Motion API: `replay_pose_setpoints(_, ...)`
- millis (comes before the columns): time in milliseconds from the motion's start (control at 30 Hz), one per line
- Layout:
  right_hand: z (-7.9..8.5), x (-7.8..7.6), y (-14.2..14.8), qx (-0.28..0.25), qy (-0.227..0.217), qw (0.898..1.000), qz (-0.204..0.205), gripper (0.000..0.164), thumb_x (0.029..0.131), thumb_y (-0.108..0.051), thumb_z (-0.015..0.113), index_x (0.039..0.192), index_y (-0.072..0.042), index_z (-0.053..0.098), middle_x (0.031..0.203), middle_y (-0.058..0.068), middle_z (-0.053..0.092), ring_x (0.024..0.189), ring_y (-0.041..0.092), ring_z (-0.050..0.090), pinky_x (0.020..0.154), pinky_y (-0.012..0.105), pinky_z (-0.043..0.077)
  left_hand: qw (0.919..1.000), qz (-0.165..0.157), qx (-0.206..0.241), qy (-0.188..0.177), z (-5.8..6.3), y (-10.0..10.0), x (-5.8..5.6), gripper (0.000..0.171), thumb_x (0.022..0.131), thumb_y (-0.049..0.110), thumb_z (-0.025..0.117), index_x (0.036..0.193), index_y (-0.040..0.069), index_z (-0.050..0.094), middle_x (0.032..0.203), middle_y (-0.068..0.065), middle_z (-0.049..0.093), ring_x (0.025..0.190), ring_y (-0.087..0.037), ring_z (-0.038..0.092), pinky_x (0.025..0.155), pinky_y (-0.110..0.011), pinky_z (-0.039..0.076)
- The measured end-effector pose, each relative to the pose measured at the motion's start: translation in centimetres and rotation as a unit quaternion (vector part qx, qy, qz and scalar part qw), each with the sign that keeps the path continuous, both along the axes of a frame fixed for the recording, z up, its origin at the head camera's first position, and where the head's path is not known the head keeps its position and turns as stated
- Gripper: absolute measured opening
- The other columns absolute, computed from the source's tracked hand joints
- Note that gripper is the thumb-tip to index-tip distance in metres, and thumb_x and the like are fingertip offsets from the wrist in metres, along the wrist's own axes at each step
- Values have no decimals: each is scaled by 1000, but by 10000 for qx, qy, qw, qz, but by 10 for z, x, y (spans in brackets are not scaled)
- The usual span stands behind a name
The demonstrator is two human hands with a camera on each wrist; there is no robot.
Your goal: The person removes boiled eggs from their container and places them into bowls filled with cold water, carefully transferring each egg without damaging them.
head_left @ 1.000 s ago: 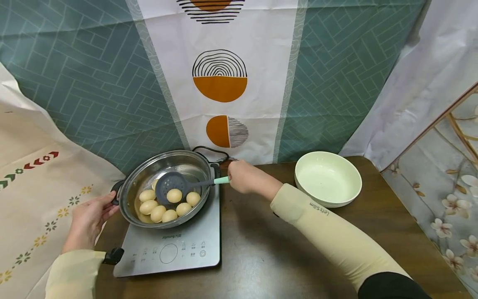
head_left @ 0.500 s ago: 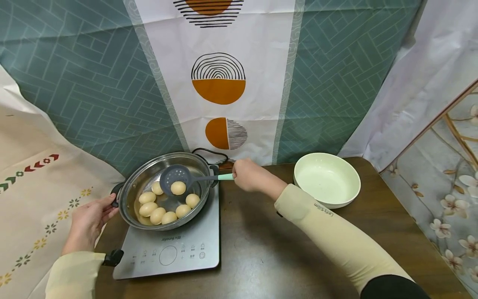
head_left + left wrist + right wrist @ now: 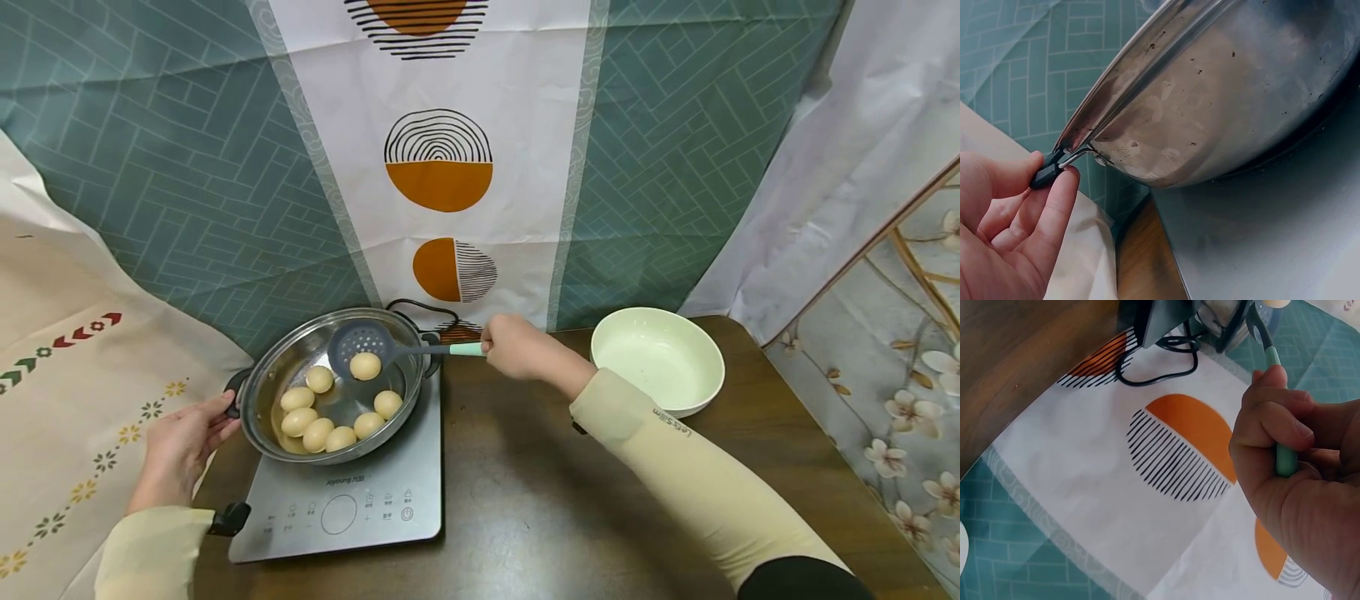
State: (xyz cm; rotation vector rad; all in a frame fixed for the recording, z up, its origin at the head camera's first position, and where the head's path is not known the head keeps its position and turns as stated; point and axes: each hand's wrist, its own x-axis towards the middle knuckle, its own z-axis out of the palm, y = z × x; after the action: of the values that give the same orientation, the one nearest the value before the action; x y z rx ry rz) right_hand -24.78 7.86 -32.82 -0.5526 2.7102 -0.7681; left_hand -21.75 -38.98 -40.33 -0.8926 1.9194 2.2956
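A steel pan (image 3: pixel 264 367) sits on an induction cooktop (image 3: pixel 375 533), several eggs (image 3: pixel 298 422) inside it. At the pan's left side my left hand (image 3: pixel 176 442) pinches the black handle (image 3: pixel 1046 175) between thumb and fingers. My right hand (image 3: pixel 525 350) grips the mint-green handle (image 3: pixel 1285 459) of a dark grey slotted skimmer (image 3: pixel 352 340). One egg (image 3: pixel 365 366) lies on the skimmer's head, which is over the right back part of the pan. The right wrist view shows fingers curled round the handle's end.
A pale green bowl (image 3: pixel 660 358) stands on the wooden table (image 3: pixel 517 500) at the back right. A black cord (image 3: pixel 427 305) runs behind the pan. Patterned cloth (image 3: pixel 465 183) hangs along the back, and a cream cloth (image 3: pixel 90 350) is at the left.
My right hand has moved right and slightly back with the skimmer, and the egg on it has come up from among the others. The left hand stays on the pan handle.
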Motion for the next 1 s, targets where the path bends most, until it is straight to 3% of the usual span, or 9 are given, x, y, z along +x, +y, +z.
replay_pose_setpoints(167, 4, 4, 13, -55, 172, 9998, -96, 41, 86, 1, 47, 57, -18, 25, 57, -4, 18, 51, 11, 17, 48, 22, 17, 9999, -41, 105, 37, -2, -2, 4, 4, 77, 16, 78, 76, 13, 74, 69, -1, 71, 64, -14, 70, 65, -28, 61)
replay_pose_setpoints(267, 8, 6, 23, -66, 187, 9996, -202, 38, 91, -3, 46, 56, -16, 38, 55, -4, 33, 49, 11, 25, 46, 21, 24, 9999, -44, 120, -14, -2, -4, 6, 5, 77, 17, 77, 75, 14, 74, 69, 0, 70, 63, -14, 70, 65, -28, 61)
replay_pose_setpoints(400, 14, 8, 39, -18, 272, 9986, -459, 29, 95, -9, 45, 72, -14, 62, 73, 0, 60, 54, 13, 39, 49, 22, 35, 9999, -16, 112, -29, 0, -5, 7, 5, 77, 17, 77, 76, 15, 74, 70, 0, 70, 63, -14, 70, 65, -27, 61)
replay_pose_setpoints(467, 17, 9, 49, -39, 224, 9980, -596, 26, 96, -10, 45, 85, -12, 68, 82, 2, 65, 55, 14, 40, 49, 23, 37, 9999, 7, 126, -18, 1, -5, 7, 4, 77, 17, 78, 76, 15, 74, 70, 1, 71, 63, -14, 70, 65, -27, 61)
replay_pose_setpoints(633, 24, 13, 75, -161, 6, 9973, -718, 25, 99, -11, 42, 108, -4, 65, 92, 8, 66, 51, 15, 36, 45, 24, 34, 9998, -71, 192, 79, 0, -5, 5, 3, 77, 15, 78, 78, 15, 75, 71, 1, 71, 65, -13, 70, 64, -27, 61)
replay_pose_setpoints(733, 27, 15, 91, -158, 109, 9968, -773, 25, 99, -11, 43, 109, -1, 64, 90, 9, 66, 54, 16, 38, 48, 24, 35, 9995, -169, 204, 182, -1, -5, 4, 2, 79, 13, 75, 78, 15, 75, 72, 2, 72, 66, -13, 70, 64, -27, 61)
replay_pose_setpoints(1000, 32, 23, 134, -80, 305, 9947, -975, 25, 98, -13, 45, 109, -1, 64, 91, 8, 68, 65, 19, 45, 51, 26, 38, 9999, -133, -30, 15, 2, -4, -1, 5, 77, 18, 77, 75, 15, 74, 71, 2, 71, 66, -12, 70, 68, -26, 60)
